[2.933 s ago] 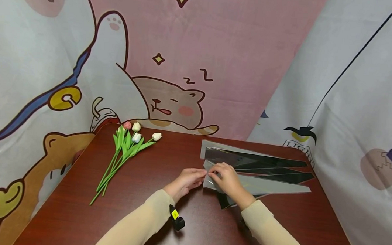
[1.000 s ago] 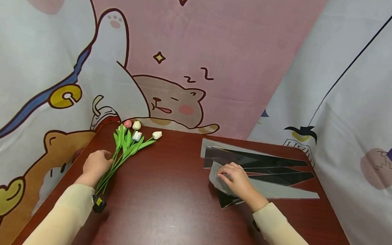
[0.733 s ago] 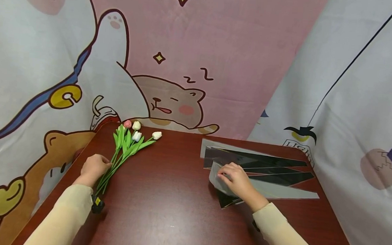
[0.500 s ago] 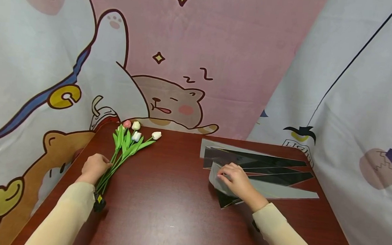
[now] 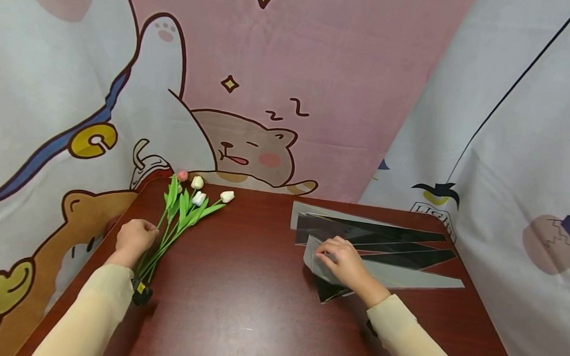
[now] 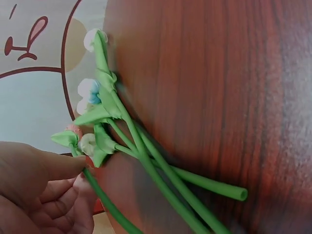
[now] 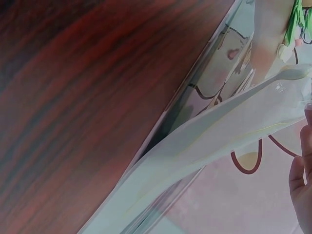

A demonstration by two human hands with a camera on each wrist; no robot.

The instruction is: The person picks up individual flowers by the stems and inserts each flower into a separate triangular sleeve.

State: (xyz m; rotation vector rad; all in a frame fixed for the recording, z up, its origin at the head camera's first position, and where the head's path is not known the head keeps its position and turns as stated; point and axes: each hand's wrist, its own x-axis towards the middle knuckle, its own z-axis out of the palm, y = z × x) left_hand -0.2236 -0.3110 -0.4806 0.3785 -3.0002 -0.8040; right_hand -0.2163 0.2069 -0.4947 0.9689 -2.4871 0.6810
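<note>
Cuffs [image 5: 96,310]: cream, reaching in from the bottom edge, one on each side, well apart.
Wrist camera [image 5: 141,293]: black with a yellow patch, at the left wrist, beside the lower stems.
Table [image 5: 239,310]: reddish-brown, wood-grained, with a soft glare towards the near side.
Dark corner [image 5: 326,291]: poking out from under the pale wrapper, below the right hand.
Right hand [image 5: 342,257]: thumb and fingertips brought together on the left end of the pale wrapper; well apart from the left hand.
Pale wrapper [image 5: 420,280]: lying lengthwise on the right of the table, left end lifted and bent upward, far end tapering to the right; seen curving up off the table in the right wrist view.
Left hand [image 5: 136,236]: clamped between thumb and fingers on one green stem [image 6: 111,208], the pink tulip's.
Pink tulip [image 5: 182,176]: at the table's back left, leaning away from the hand; stem separate from the others at the pinch, lower end hidden in part.
Other tulips [image 5: 199,199]: white and bluish-white, just right of the pink one, stems crossing on the table; one partly hidden behind leaves.
Dark wrappers [image 5: 398,235]: overlapping, just beyond the pale one.
Backdrop [image 5: 329,78]: pink and white cloth, printed with cartoon animals, behind the table.
</note>
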